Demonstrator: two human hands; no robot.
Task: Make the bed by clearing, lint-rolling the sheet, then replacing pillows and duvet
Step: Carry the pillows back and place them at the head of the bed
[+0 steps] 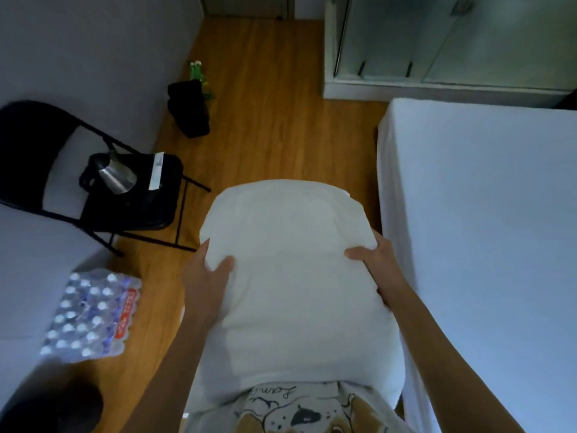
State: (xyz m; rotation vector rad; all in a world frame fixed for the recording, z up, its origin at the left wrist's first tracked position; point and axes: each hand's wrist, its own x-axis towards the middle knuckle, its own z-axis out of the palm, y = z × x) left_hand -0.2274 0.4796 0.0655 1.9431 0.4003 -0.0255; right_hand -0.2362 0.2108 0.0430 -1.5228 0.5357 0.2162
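In the head view, the person is holding a white pillow (290, 276) in front of the chest, above the wooden floor (268, 120), with the bed (484, 214) just beside it on the right. The left hand (206, 282) is gripping the left edge of the pillow, the thumb pressing on top and the other fingers hidden below it. The right hand (379, 264) is doing the same on the right edge, thumb on top, the rest of the fingers going around the side. The pillow is looking soft and light: the cover is dimpling under both thumbs and the far end is keeping a round, full form. I am judging that it will bend and sag if it is taken by one corner only, so a hold on the two long sides, as now, is the safer one. The cover seems smooth but not slippery. The sheet on the bed is lying flat and bare, so the pillow is probably being carried there. On the left, a black folding chair (103, 195) is carrying a metal cup (117, 175), and a pack of water bottles (90, 314) is standing on the floor.
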